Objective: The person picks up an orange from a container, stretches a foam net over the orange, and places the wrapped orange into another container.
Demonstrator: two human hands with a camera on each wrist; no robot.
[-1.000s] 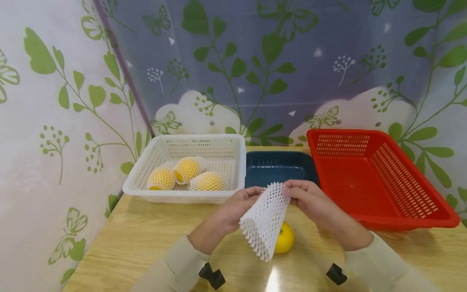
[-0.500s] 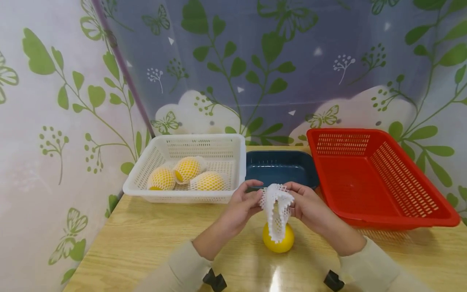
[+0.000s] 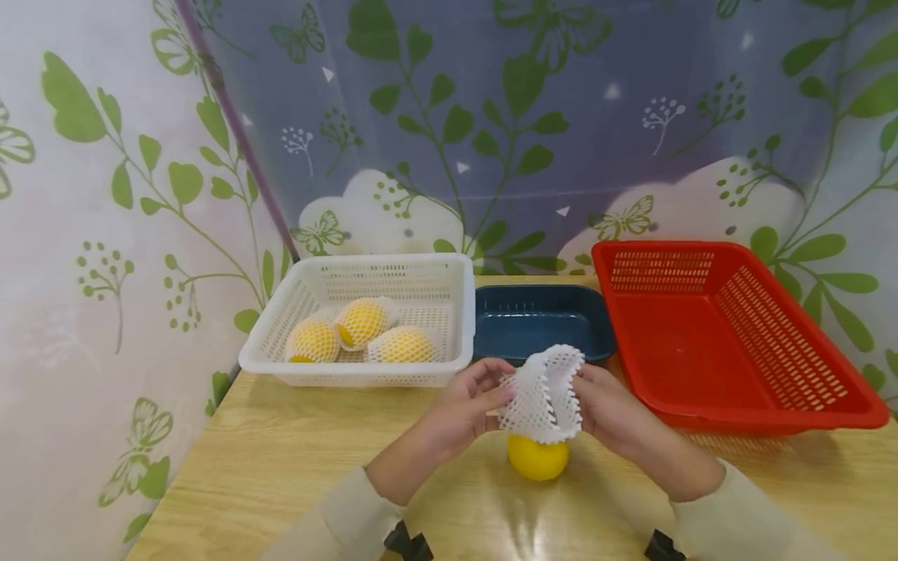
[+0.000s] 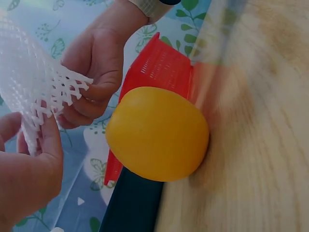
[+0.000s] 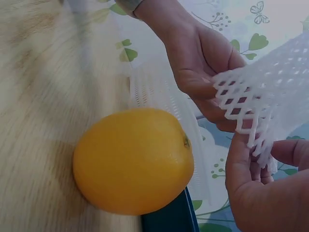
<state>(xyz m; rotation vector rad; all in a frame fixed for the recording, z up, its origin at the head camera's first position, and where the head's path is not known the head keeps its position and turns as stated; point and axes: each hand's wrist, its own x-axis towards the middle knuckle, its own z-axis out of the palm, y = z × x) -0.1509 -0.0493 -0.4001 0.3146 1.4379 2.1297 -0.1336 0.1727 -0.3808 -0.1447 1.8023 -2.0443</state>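
Note:
A white foam fruit net [image 3: 536,401] is held up between my two hands, its open rim spread apart. My left hand [image 3: 459,409] pinches its left edge between thumb and fingers. On the other side my right hand [image 3: 613,405] grips the net, partly hidden behind it in the head view. Both wrist views show fingers on the toothed edge of the net [image 4: 53,89]. Just below stands a bare round yellow-orange fruit [image 3: 539,458] on the wooden table, its upper part covered by the net in the head view. In the right wrist view the fruit [image 5: 135,162] touches neither hand.
At the back left a white basket [image 3: 358,379] holds 3 yellow fruits in foam nets [image 3: 361,322]. A dark blue tray [image 3: 540,323] stands in the middle, beside a large red basket [image 3: 687,351] on the right. A patterned cloth hangs behind the table.
The net has turned from hanging slanted over the fruit to standing with its rim opened up and to the right. Both hands keep hold of it. The fruit stays in place.

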